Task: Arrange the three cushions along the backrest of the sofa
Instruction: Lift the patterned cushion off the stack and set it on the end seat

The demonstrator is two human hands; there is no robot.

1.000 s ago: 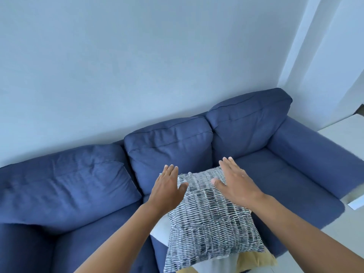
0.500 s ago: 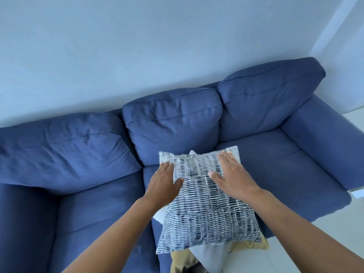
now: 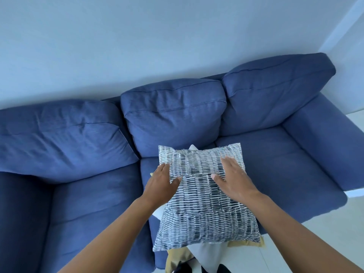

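Note:
A white cushion with a dark dashed pattern (image 3: pixel 204 209) lies on top of a stack at the front edge of the blue sofa's middle seat (image 3: pixel 146 170). Beneath it a plain white cushion (image 3: pixel 208 255) and a yellow cushion (image 3: pixel 175 257) stick out at the bottom. My left hand (image 3: pixel 160 182) rests on the patterned cushion's left edge, thumb on top. My right hand (image 3: pixel 234 180) lies flat on its upper right part with the fingers spread. Neither hand is visibly closed around the cushion. The three back pillows of the backrest (image 3: pixel 173 115) have nothing leaning on them.
The sofa stands against a pale wall (image 3: pixel 157 46). Its right armrest (image 3: pixel 325 138) and left armrest (image 3: pixel 17 223) bound the seats. The left seat (image 3: pixel 92 203) and right seat (image 3: pixel 275 164) carry nothing. Pale floor (image 3: pixel 354 223) lies to the right.
My view has tipped down and nearer to the sofa. Both hands have come down from above the patterned cushion onto its upper part. The stack has stayed in place.

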